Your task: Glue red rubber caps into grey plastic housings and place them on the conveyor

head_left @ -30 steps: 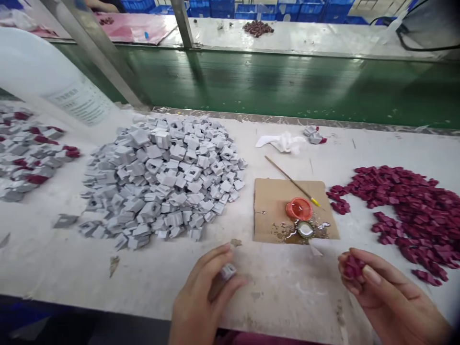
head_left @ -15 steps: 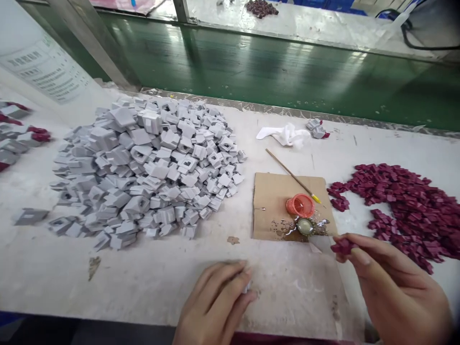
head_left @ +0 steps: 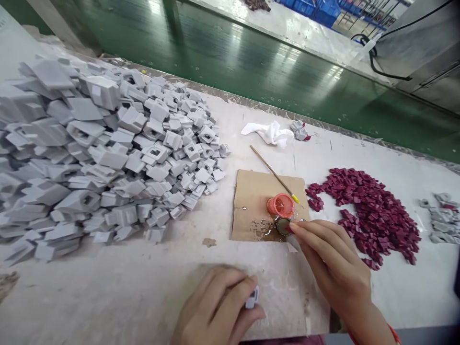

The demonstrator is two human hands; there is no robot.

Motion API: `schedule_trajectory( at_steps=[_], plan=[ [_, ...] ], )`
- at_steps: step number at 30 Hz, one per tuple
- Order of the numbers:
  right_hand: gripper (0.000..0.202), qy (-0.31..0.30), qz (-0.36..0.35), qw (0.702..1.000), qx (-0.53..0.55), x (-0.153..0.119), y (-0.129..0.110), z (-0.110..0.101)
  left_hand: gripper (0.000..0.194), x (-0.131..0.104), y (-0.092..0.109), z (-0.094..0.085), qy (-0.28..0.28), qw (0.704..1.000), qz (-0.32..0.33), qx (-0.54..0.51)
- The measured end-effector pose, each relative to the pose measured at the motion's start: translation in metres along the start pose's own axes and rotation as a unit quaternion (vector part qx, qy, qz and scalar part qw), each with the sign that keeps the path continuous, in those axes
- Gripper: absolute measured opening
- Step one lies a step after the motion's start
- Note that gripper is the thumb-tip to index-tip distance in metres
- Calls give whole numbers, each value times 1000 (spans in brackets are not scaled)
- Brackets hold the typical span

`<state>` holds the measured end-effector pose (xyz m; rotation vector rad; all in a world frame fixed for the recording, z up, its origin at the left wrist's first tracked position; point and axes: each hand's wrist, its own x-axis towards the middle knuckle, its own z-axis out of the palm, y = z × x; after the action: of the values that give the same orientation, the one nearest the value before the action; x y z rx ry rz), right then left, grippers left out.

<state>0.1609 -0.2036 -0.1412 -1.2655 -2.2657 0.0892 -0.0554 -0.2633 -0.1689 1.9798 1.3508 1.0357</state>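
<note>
My left hand (head_left: 224, 306) rests near the table's front edge, its fingers closed on a small grey part (head_left: 252, 297) whose hollow end shows. My right hand (head_left: 332, 258) pinches a maroon piece, mostly hidden by the fingertips, at the bottle cap (head_left: 283, 226). That cap lies in wet liquid on a cardboard sheet (head_left: 247, 184), just in front of a red cup (head_left: 281, 206). Behind the cup a thin stick with a yellow tip (head_left: 275, 174) lies slantwise. A large pile of grey parts (head_left: 118, 158) is at the left, and a pile of maroon pieces (head_left: 377, 211) at the right.
A crumpled white cloth (head_left: 271, 133) lies behind the cardboard, beside a few joined parts (head_left: 300, 130). More grey parts (head_left: 445, 218) are at the far right. Beyond the table's back edge runs a green belt (head_left: 215, 62).
My right hand has moved left with the maroon piece, down to the bottle cap. The grey part in my left hand shows more of its end. The view has turned to the right.
</note>
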Motion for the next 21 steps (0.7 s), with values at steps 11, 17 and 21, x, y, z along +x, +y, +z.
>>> schedule_trajectory(
  at_steps=[11,17,21],
  plan=[
    [45,36,28,997,60,-7,-14,-5,30,9,-7,-7,-42,999,0,-11],
    [38,7,41,972,230,-21,-47,-2,26,9,-4,-5,-32,999,-22,-23],
    [31,5,21,968,248,-22,-53,8,20,9,-4,-5,-30,999,-19,-26]
  ],
)
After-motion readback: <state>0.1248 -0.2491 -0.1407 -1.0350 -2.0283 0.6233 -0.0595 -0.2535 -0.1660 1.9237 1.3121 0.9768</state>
